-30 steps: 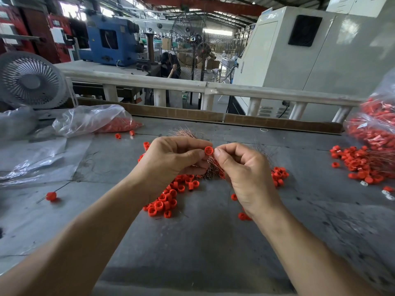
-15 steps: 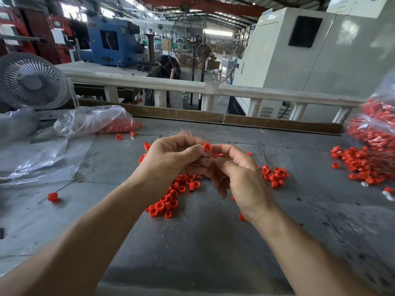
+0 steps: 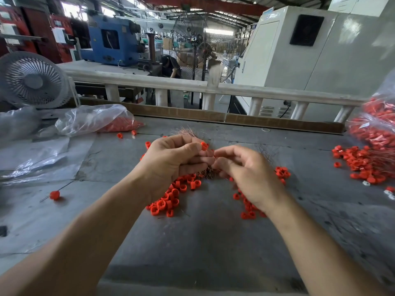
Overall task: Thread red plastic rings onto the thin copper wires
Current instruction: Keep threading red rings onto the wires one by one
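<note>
Here the left hand (image 3: 171, 161) pinches one red ring (image 3: 204, 145) between thumb and forefinger, held above the grey table (image 3: 203, 242). The right hand (image 3: 248, 171) sits just beside it, fingertips curled and meeting the left fingers — what they pinch is too fine to tell. A bundle of copper wires (image 3: 188, 133) fans out behind and under the left hand. Loose rings (image 3: 171, 199) lie below both hands; a larger ring pile (image 3: 361, 163) lies at far right, beside a bag of rings (image 3: 378, 127).
</note>
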`<state>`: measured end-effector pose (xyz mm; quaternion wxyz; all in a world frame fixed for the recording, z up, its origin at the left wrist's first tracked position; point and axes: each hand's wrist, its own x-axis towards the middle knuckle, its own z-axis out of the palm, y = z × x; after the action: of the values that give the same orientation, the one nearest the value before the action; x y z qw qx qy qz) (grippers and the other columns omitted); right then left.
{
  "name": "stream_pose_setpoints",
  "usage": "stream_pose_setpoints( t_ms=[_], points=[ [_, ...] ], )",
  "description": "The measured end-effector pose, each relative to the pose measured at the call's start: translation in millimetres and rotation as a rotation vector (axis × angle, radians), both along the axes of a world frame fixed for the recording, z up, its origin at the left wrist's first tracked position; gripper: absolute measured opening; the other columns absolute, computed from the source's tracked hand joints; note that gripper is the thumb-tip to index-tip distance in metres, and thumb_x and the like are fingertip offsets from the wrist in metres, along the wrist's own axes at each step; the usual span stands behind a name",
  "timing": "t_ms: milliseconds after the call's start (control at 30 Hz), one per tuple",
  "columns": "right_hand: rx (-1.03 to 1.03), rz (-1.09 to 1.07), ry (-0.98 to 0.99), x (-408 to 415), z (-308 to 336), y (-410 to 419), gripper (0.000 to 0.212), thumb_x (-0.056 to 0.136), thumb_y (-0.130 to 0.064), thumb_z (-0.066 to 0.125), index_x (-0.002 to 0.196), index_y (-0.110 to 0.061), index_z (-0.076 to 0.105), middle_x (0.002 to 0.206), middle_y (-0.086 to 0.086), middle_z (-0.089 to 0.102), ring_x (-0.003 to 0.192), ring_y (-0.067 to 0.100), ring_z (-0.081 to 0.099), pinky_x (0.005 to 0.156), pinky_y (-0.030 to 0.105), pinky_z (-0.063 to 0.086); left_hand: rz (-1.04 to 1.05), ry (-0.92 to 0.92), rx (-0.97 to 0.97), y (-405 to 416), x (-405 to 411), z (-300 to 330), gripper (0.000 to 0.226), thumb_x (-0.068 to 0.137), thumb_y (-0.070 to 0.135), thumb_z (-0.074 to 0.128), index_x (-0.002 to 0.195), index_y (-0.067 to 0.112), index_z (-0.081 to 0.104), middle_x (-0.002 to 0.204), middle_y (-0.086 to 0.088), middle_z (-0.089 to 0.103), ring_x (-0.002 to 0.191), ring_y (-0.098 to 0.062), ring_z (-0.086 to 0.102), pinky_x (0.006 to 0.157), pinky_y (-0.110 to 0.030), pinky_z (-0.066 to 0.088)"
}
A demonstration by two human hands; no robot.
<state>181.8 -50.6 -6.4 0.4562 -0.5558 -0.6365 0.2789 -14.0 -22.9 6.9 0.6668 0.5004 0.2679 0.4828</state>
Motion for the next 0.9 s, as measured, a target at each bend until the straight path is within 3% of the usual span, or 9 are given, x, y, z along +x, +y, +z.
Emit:
stream_pose_setpoints(
  t_ms=[100,200,333,467,633,767,900],
  points=[
    [0.031,-0.211,-0.326,24,4,2,0.006,0.088,-0.028,0.080,0.082,-0.029,0.077,0.076,-0.013,0.074,0.075,0.004,0.068,0.071,0.026,0.051,0.016,0.029,0.004,1,-1,-1,0.015,0.080,0.016,0.073,0.091,0.005,0.071,0.097,-0.022,0.075,0.095,-0.032,0.076,0.075,-0.031,0.064],
    [-0.150,-0.171,-0.456,39,6,0,0.015,0.083,-0.029,0.085,0.071,-0.031,0.076,0.070,-0.015,0.072,0.069,0.000,0.064,0.064,0.025,0.046,0.030,0.049,0.004,1,0,-1,0.013,0.080,0.017,0.073,0.088,0.007,0.072,0.098,-0.024,0.075,0.097,-0.034,0.076,0.077,-0.032,0.064],
    [-0.275,-0.069,-0.554,41,7,-3,0.015,0.077,-0.030,0.089,0.071,-0.034,0.076,0.069,-0.024,0.070,0.068,-0.007,0.063,0.061,0.023,0.045,0.035,0.075,0.012,0,0,-1,0.010,0.081,0.018,0.072,0.086,0.008,0.074,0.101,-0.025,0.075,0.098,-0.035,0.075,0.077,-0.032,0.064],
    [-0.306,-0.074,-0.650,33,7,-4,0.012,0.077,-0.030,0.087,0.075,-0.035,0.077,0.069,-0.019,0.072,0.067,0.001,0.067,0.070,0.032,0.058,0.020,0.084,0.018,-1,-1,1,0.008,0.081,0.018,0.072,0.079,0.013,0.078,0.101,-0.024,0.075,0.097,-0.033,0.076,0.078,-0.032,0.064],
    [-0.270,-0.025,-0.802,28,10,-7,0.005,0.082,-0.033,0.078,0.079,-0.033,0.074,0.073,-0.013,0.074,0.071,0.009,0.071,0.075,0.039,0.060,0.012,0.068,0.013,0,-1,-1,0.009,0.083,0.018,0.072,0.084,0.009,0.075,0.097,-0.022,0.075,0.096,-0.033,0.076,0.075,-0.031,0.063],
    [-0.211,-0.047,-0.751,26,7,-8,0.010,0.080,-0.034,0.078,0.076,-0.031,0.070,0.067,-0.014,0.070,0.058,0.002,0.065,0.060,0.032,0.058,0.012,0.042,0.013,-1,-1,-1,0.014,0.081,0.019,0.073,0.089,0.007,0.073,0.098,-0.022,0.075,0.095,-0.031,0.076,0.075,-0.031,0.063],
    [-0.116,-0.064,-0.528,23,3,-4,0.014,0.083,-0.022,0.081,0.076,-0.026,0.069,0.072,-0.008,0.072,0.067,0.011,0.068,0.069,0.042,0.059,0.013,0.033,0.027,-1,-1,0,0.015,0.082,0.019,0.072,0.090,0.006,0.071,0.096,-0.020,0.075,0.095,-0.030,0.076,0.076,-0.031,0.063]
  ],
)
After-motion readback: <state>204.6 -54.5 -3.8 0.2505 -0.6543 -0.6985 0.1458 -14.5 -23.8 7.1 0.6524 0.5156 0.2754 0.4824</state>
